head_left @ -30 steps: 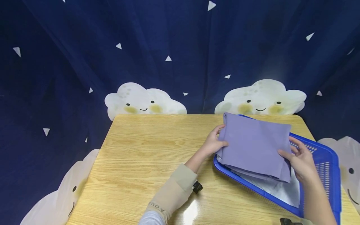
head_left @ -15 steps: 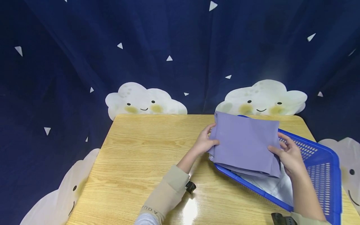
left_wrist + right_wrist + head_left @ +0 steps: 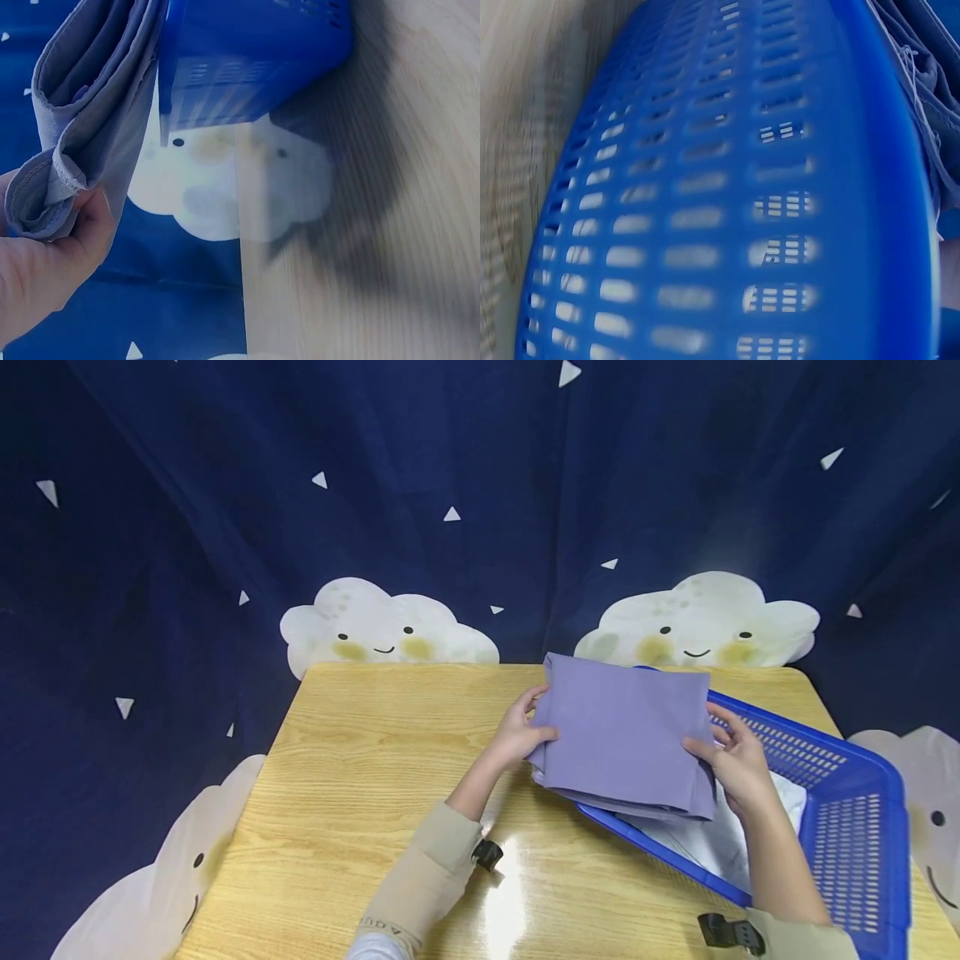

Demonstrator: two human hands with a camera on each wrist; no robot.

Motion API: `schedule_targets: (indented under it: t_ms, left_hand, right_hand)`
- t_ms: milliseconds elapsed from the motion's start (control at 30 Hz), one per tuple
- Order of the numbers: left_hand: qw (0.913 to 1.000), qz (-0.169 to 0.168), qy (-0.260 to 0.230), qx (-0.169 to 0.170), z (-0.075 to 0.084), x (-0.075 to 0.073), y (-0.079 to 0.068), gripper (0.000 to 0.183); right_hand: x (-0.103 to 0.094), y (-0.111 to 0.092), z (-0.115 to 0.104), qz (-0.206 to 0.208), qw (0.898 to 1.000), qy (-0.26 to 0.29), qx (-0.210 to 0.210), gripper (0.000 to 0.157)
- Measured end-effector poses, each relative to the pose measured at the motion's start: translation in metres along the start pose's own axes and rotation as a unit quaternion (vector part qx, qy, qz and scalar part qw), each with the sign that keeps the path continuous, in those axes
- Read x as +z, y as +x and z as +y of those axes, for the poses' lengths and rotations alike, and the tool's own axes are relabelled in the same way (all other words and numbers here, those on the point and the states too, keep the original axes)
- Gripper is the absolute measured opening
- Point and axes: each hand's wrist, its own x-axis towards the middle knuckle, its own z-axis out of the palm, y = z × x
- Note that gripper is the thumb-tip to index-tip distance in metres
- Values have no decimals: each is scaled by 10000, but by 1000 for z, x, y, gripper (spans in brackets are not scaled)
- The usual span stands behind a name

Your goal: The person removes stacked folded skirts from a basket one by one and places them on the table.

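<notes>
Purple cloth [image 3: 626, 731], left fingers [image 3: 532, 693] and right fingers [image 3: 724, 716] partly behind, white cloth [image 3: 716, 841] part-hidden

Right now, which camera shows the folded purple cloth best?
The head view, since it shows the purple cloth broadside, held by the left hand and right hand. The left wrist view shows its folds end-on; the right wrist view seems to catch only a strip past the blue basket.

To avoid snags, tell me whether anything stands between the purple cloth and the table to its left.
Nothing visible does. The left hand and right hand hold the cloth above the basket, its left end overhanging; only the left arm reaches over the table.
</notes>
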Motion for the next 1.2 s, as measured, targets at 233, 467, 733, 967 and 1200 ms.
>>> schedule_targets:
  t_ms: [233,467,733,967,1200]
  left_hand:
    - [9995,-60,-302,-40,-1,-16,-2,74]
    - [9996,25,-270,-88,0,-32,-6,74]
    - [9991,304,-295,-98,-4,-47,-9,73]
    - [9983,393,-420,-67,-5,-60,-10,73]
    - [9979,534,-368,-4,-7,-70,-11,73]
  right_hand:
    - [55,-38,-71,-224,9992,-337,20,70]
    - [77,-39,-83,-248,9968,-710,265,73]
    - [97,-32,-84,-319,9941,-990,307,70]
    - [112,-26,-83,-374,9932,-1038,383,69]
    - [123,-20,-82,-417,9935,-1003,337,67]
